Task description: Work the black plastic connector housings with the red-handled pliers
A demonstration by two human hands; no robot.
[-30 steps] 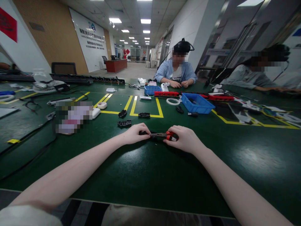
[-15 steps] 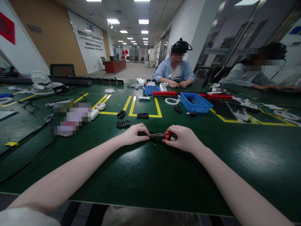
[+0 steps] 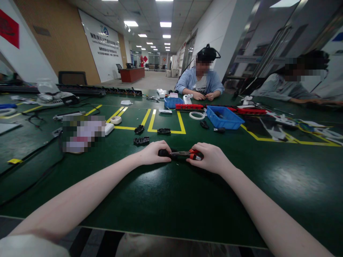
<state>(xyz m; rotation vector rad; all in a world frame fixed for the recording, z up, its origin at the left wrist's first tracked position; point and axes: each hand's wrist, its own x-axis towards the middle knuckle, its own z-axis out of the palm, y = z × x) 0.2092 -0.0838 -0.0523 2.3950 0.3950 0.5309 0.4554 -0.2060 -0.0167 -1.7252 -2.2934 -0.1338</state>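
Left hand (image 3: pixel 157 152) in the head view is closed in a pinch on a small black part (image 3: pixel 163 153), thumb and fingertips together at its right end. Opposite, the right hand (image 3: pixel 210 156) grips the red handles of the pliers (image 3: pixel 184 153), whose slim metal nose points to nine o'clock and reaches the fingertips of the left hand. The nose seems to meet the black part there, though the spot is dark and small, so whether its jaws bite cannot be told. Both hands are low over the green worktop (image 3: pixel 166 200). Taking the nose as the dial's centre, with twelve away from the wearer, a ridged black piece (image 3: pixel 141 141) lies near ten o'clock, a second black piece (image 3: pixel 139 129) just beyond it, and a third black piece (image 3: pixel 164 131) toward eleven, by the yellow tape (image 3: pixel 182 123). A white ring (image 3: pixel 197 115) lies at one o'clock, and a large blue bin (image 3: pixel 225 118) at two. Toward ten is a tape roll (image 3: pixel 116 120). Beyond the red strip (image 3: pixel 189 106), a co-worker's hands (image 3: pixel 205 96) are together near one o'clock.
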